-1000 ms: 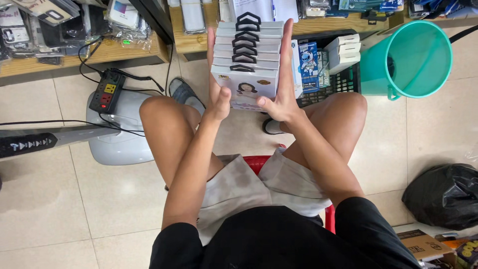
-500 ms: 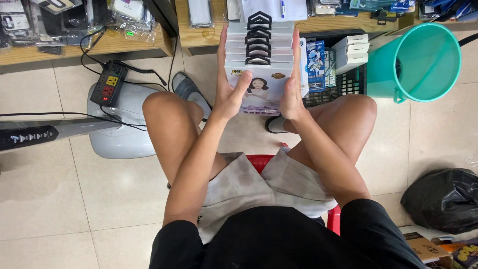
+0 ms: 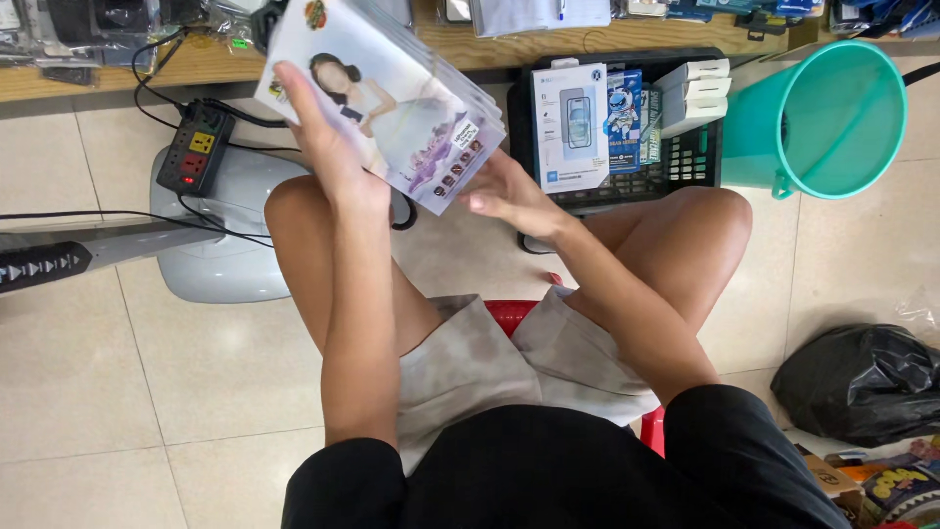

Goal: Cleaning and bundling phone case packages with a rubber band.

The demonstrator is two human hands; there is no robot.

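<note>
a stack of flat printed packets [image 3: 392,103], the top one showing a pictured figure on a pale ground, is held tilted above the seated person's knees, its upper corner reaching toward the front edge of the wooden shelf [image 3: 117,69] at the top of the view. the left hand [image 3: 328,147] has its grip closed on the stack, fingers curled over the near left edge and thumb lying across the top face. the right hand [image 3: 509,196] is at the stack's lower right corner, its grip loose with fingers half spread, fingertips touching or just short of the packets; which cannot be told. just right of the hands a black wire basket [image 3: 685,162] on the tiled floor [image 3: 108,382] holds upright boxed packets, a white one [image 3: 570,125] in front and small white boxes [image 3: 693,90] beside it. a teal plastic bucket [image 3: 822,118] lies tipped against the basket's right side. to the left a black power strip [image 3: 196,147] rests on a grey fan base [image 3: 220,245], cables trailing off it. a black plastic bag [image 3: 862,382] sits near the floor's lower right corner, and a red stool [image 3: 514,313] shows between the person's legs.
</note>
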